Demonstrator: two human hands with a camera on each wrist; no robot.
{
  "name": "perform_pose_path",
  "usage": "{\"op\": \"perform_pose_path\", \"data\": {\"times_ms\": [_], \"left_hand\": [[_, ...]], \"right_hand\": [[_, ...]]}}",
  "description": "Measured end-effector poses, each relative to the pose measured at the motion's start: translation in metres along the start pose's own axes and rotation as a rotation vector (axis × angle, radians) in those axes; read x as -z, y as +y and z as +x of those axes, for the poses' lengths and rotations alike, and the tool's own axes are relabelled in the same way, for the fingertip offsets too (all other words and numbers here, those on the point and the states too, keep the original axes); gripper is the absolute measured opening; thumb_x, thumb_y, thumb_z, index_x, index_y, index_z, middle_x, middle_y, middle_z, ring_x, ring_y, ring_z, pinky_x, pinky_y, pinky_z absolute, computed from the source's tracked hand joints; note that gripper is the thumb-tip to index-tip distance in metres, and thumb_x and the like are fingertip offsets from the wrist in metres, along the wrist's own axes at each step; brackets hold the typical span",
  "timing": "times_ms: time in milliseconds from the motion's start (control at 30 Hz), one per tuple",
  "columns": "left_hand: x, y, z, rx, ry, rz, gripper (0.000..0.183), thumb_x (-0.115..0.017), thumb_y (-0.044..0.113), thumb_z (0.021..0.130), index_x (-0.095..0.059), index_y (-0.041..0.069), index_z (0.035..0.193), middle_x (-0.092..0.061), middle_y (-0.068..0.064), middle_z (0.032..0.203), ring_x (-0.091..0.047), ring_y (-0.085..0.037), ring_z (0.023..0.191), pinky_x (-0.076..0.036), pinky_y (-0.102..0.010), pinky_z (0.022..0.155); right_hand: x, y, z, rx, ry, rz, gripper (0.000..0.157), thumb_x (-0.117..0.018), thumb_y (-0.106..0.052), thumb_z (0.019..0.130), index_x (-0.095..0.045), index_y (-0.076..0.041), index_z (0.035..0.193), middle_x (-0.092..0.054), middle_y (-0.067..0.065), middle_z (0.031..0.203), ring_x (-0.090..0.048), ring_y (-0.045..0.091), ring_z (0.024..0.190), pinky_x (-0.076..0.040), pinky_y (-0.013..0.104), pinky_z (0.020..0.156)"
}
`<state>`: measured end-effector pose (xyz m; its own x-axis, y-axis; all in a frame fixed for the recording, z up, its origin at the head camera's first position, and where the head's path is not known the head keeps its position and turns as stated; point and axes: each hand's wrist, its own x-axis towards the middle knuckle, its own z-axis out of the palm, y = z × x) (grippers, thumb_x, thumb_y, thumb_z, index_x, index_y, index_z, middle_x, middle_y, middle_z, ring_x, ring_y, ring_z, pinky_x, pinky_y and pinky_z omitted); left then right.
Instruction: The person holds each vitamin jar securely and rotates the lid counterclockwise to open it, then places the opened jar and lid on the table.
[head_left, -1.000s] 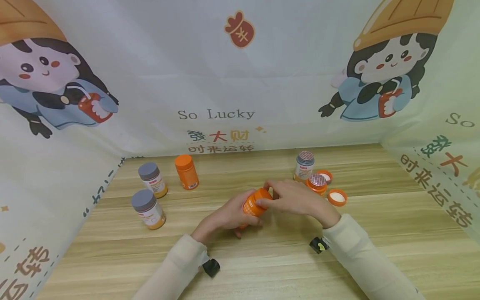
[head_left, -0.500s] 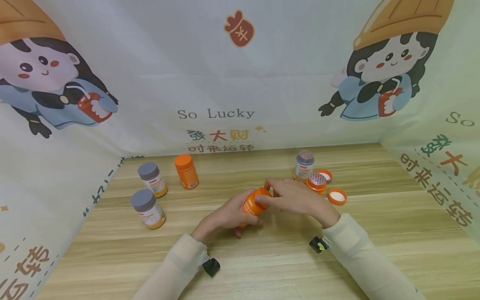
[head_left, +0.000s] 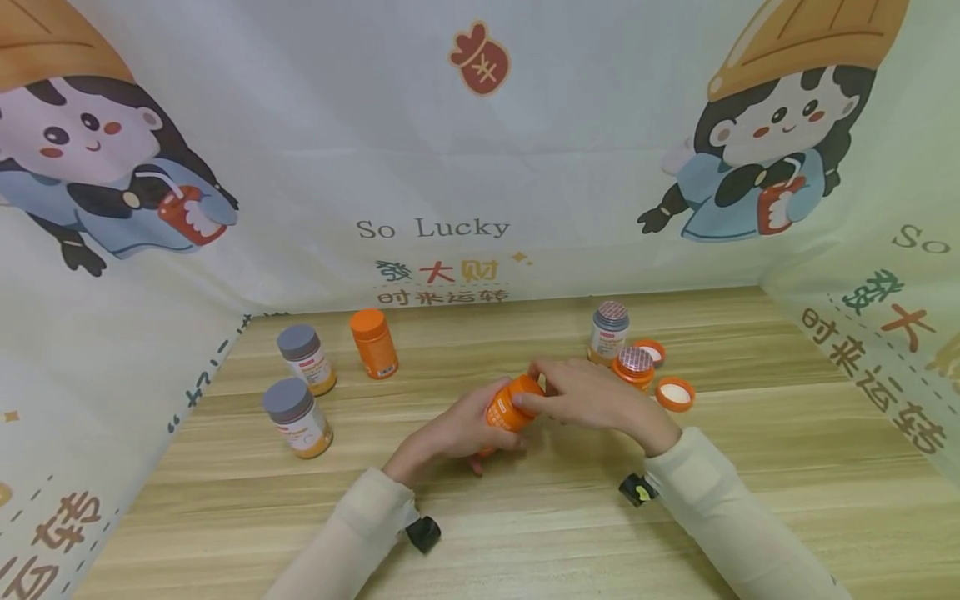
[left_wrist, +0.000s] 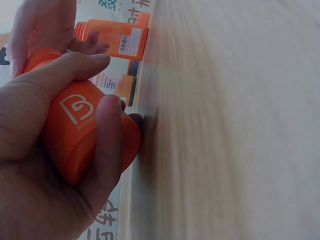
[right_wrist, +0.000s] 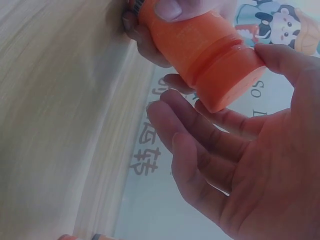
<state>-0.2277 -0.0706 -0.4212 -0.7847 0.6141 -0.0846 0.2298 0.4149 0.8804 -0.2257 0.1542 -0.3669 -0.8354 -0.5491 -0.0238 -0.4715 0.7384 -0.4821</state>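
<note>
Gripped a tilted orange bottle (head_left: 504, 414) over the table (head_left: 525, 542) (touching it or not, could not tell) in the curled fingers of the left hand (head_left: 467, 423). Pinched its cap (right_wrist: 230, 79) between thumb and index of the right hand (head_left: 588, 397), with the rest loosely bent. Saw three lidded jars (head_left: 303, 425) left of the bottle, two lidless jars (head_left: 607, 337) and loose lids (head_left: 676, 394) right of it.

The one visible change is slight: on the cap (head_left: 529, 386) of the orange bottle (head_left: 506, 412), the thumb (head_left: 532, 403) of the right hand (head_left: 591, 395) lies a touch farther toward twelve o'clock than one second ago.
</note>
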Motion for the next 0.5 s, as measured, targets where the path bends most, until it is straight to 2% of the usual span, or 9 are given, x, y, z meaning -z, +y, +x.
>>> {"op": "perform_pose_path", "data": {"times_ms": [133, 367, 500], "left_hand": [[0.0002, 0.0002, 0.0007, 0.003, 0.0, -0.007, 0.051, -0.081, 0.017, 0.085, -0.055, 0.025, 0.128, -0.059, -0.007, 0.101, -0.061, -0.022, 0.069, -0.058, -0.044, 0.04], [0.0, -0.0014, 0.0013, 0.002, 0.0, -0.004, 0.053, -0.082, 0.018, 0.085, -0.055, 0.025, 0.129, -0.06, -0.007, 0.103, -0.062, -0.022, 0.072, -0.058, -0.045, 0.041], [-0.0003, -0.0018, 0.0015, 0.0, 0.001, -0.004, 0.053, -0.082, 0.018, 0.085, -0.054, 0.025, 0.13, -0.06, -0.007, 0.102, -0.061, -0.022, 0.072, -0.058, -0.045, 0.041]], "right_hand": [[0.0007, -0.001, -0.0002, -0.004, 0.008, -0.011, 0.048, -0.057, -0.059, 0.098, -0.059, -0.016, 0.118, -0.061, -0.004, 0.078, -0.054, 0.013, 0.066, -0.044, 0.027, 0.056], [-0.0008, -0.0006, 0.0008, -0.002, -0.008, 0.004, 0.043, -0.059, -0.058, 0.099, -0.061, -0.017, 0.11, -0.061, -0.004, 0.079, -0.057, 0.011, 0.066, -0.046, 0.026, 0.058], [-0.0006, -0.0011, 0.0009, 0.001, 0.0, -0.021, 0.046, -0.058, -0.058, 0.098, -0.062, -0.016, 0.116, -0.06, -0.004, 0.079, -0.055, 0.012, 0.069, -0.045, 0.026, 0.059]]}}
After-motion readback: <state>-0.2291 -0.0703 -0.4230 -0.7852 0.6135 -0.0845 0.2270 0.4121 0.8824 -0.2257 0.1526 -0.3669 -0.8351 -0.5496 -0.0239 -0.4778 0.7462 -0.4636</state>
